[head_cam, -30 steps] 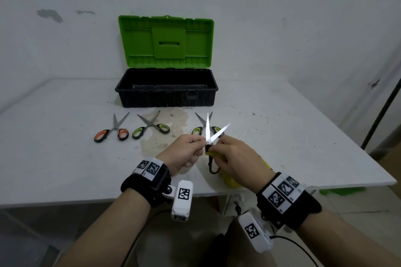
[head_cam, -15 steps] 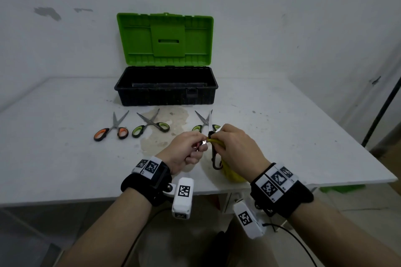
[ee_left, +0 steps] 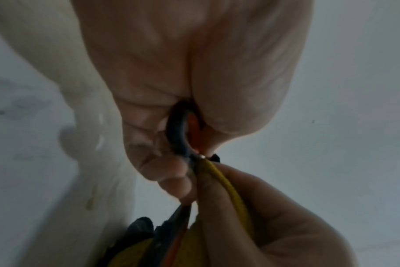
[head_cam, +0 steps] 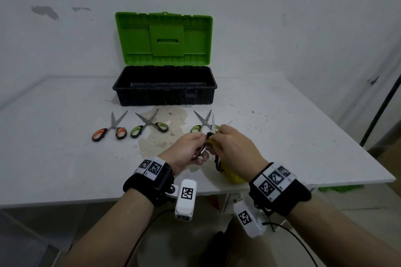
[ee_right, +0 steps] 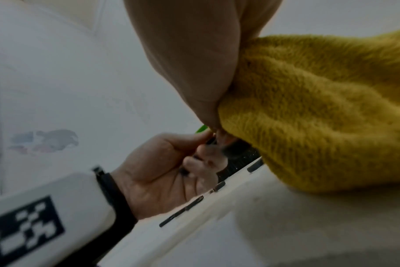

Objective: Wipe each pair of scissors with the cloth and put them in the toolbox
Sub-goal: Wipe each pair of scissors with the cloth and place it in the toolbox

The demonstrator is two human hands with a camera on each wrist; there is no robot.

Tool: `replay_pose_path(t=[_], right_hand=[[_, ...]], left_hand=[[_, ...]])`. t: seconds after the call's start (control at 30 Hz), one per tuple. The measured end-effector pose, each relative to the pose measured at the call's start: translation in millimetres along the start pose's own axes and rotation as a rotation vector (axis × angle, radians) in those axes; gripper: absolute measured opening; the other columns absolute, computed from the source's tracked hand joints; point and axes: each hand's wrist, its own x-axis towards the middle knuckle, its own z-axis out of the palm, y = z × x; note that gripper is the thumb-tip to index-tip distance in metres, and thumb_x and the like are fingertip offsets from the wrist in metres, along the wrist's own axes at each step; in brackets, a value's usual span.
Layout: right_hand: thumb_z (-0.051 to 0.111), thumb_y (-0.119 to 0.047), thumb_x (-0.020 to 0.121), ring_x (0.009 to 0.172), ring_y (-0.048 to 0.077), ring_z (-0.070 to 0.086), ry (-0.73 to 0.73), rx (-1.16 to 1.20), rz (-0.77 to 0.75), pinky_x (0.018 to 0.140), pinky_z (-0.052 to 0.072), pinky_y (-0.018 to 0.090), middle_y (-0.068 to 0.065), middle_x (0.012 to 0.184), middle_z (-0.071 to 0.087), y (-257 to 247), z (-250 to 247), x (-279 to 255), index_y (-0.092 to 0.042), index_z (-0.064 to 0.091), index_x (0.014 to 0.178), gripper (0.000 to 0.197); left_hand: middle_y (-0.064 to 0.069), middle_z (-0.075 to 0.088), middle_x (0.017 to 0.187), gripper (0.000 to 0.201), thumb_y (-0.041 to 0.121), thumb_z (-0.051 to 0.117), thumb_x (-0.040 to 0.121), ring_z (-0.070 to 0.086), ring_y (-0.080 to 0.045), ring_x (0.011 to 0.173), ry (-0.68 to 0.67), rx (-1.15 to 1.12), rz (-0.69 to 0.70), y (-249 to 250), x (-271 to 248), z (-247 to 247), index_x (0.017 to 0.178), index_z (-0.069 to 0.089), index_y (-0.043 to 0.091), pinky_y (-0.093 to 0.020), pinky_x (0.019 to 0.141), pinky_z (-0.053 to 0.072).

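Observation:
My left hand [head_cam: 201, 149] grips one handle loop of a pair of black-and-orange scissors [ee_left: 179, 131], held just above the table's front. My right hand [head_cam: 217, 135] pinches a yellow cloth [ee_right: 320, 117] around the blades near the pivot. One thin blade tip [head_cam: 213, 123] sticks up past the fingers, and the other handle loop [head_cam: 218, 166] hangs below. Three more pairs lie in a row on the table: an orange-handled pair [head_cam: 108, 131], a green-handled pair [head_cam: 149, 127], and a second green-handled pair [head_cam: 202, 123] partly hidden behind my hands. Behind them the black toolbox [head_cam: 165, 95] stands open with its green lid [head_cam: 163, 39] upright.
The white table [head_cam: 54, 147] has a brownish stain [head_cam: 165, 134] in front of the toolbox. Its right edge [head_cam: 347, 154] runs diagonally, with a dark pole [head_cam: 382, 106] beyond it. A white wall rises close behind the toolbox.
A second ago the blades stood spread and bare above my hands. Now my right hand and the cloth cover them, and only a thin blade tip shows. The scissors on the table have not moved.

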Motion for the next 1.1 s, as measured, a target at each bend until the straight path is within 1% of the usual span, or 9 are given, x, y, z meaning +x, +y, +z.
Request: replay_pose_path(t=[0.1, 0.17, 0.3, 0.4, 0.63, 0.77, 0.93, 1.0, 1.1], right_hand=[[0.052, -0.025, 0.096, 0.086, 0.019, 0.057, -0.053, -0.015, -0.058, 0.065, 0.052, 0.034, -0.001, 0.094, 0.052, -1.9, 3.6, -4.0, -0.020, 0.069, 0.102, 0.018], [0.053, -0.026, 0.096, 0.086, 0.016, 0.057, -0.060, 0.006, -0.051, 0.066, 0.051, 0.031, -0.002, 0.096, 0.053, 1.6, -2.3, -3.9, -0.022, 0.069, 0.104, 0.019], [0.055, -0.026, 0.095, 0.082, 0.015, 0.057, 0.047, 0.060, 0.028, 0.069, 0.052, 0.030, -0.003, 0.098, 0.056, 10.6, -10.5, -2.1, -0.021, 0.069, 0.107, 0.019], [0.055, -0.027, 0.095, 0.082, 0.015, 0.058, 0.014, 0.080, 0.046, 0.070, 0.052, 0.031, -0.004, 0.093, 0.055, 10.4, -5.0, -4.1, -0.022, 0.071, 0.103, 0.018], [0.059, -0.026, 0.094, 0.076, 0.014, 0.056, 0.094, 0.210, 0.086, 0.070, 0.049, 0.030, -0.002, 0.087, 0.058, 14.6, -0.9, -5.9, -0.021, 0.073, 0.103, 0.018], [0.061, -0.026, 0.093, 0.077, 0.010, 0.053, 0.126, 0.257, 0.108, 0.071, 0.040, 0.020, -0.003, 0.088, 0.061, 14.6, 0.1, -4.3, -0.023, 0.074, 0.105, 0.018], [0.065, -0.026, 0.091, 0.080, 0.010, 0.055, 0.140, 0.297, 0.092, 0.073, 0.040, 0.018, -0.004, 0.090, 0.064, 12.4, -0.5, -4.9, -0.022, 0.074, 0.107, 0.019], [0.065, -0.026, 0.090, 0.081, 0.010, 0.057, 0.145, 0.316, 0.087, 0.075, 0.043, 0.019, -0.005, 0.090, 0.064, 11.1, -0.3, -5.1, -0.023, 0.074, 0.106, 0.018], [0.066, -0.027, 0.090, 0.081, 0.009, 0.057, 0.152, 0.352, 0.084, 0.074, 0.044, 0.018, -0.007, 0.089, 0.065, 12.4, -0.1, -4.4, -0.024, 0.074, 0.105, 0.017]], left_hand=[[-0.005, 0.063, 0.078, 0.027, 0.021, 0.037, 0.107, 0.060, -0.012, 0.064, 0.011, 0.081, -0.012, -1.3, -1.8, 0.6, 0.095, 0.059, 0.011, -0.022, 0.054, 0.050], [-0.004, 0.065, 0.079, 0.028, 0.021, 0.038, 0.107, 0.059, -0.011, 0.064, 0.004, 0.067, -0.010, -2.9, -2.8, -0.8, 0.096, 0.061, 0.010, -0.021, 0.054, 0.049], [-0.005, 0.067, 0.082, 0.026, 0.016, 0.036, 0.107, 0.057, -0.013, 0.067, 0.026, 0.018, 0.013, -4.8, 0.8, -4.1, 0.114, 0.057, 0.004, -0.024, 0.058, 0.046], [-0.006, 0.067, 0.083, 0.027, 0.012, 0.036, 0.107, 0.057, -0.013, 0.070, 0.026, 0.039, 0.039, -2.6, 3.2, -2.0, 0.121, 0.057, 0.003, -0.022, 0.061, 0.048], [-0.008, 0.068, 0.096, 0.028, 0.019, 0.046, 0.104, 0.061, -0.017, 0.084, 0.073, -0.150, 0.035, -0.7, 5.9, -0.8, 0.103, 0.071, 0.007, -0.026, 0.070, 0.050], [-0.012, 0.074, 0.090, 0.029, 0.014, 0.046, 0.103, 0.071, -0.023, 0.090, 0.056, -0.222, 0.045, 1.9, 7.9, -2.8, 0.095, 0.073, 0.007, -0.024, 0.065, 0.048], [-0.010, 0.073, 0.088, 0.016, 0.007, 0.052, 0.100, 0.072, -0.020, 0.086, 0.011, -0.185, 0.054, -0.8, 8.3, -6.4, 0.097, 0.068, 0.008, -0.019, 0.061, 0.052], [-0.010, 0.073, 0.094, 0.015, 0.006, 0.053, 0.099, 0.071, -0.019, 0.088, 0.002, -0.173, 0.048, -3.4, 8.9, -8.3, 0.104, 0.067, 0.008, -0.018, 0.061, 0.051], [-0.014, 0.071, 0.106, 0.024, 0.007, 0.054, 0.098, 0.068, -0.023, 0.100, -0.031, -0.195, 0.039, -7.0, 11.6, -11.4, 0.119, 0.065, 0.005, -0.022, 0.074, 0.053]])
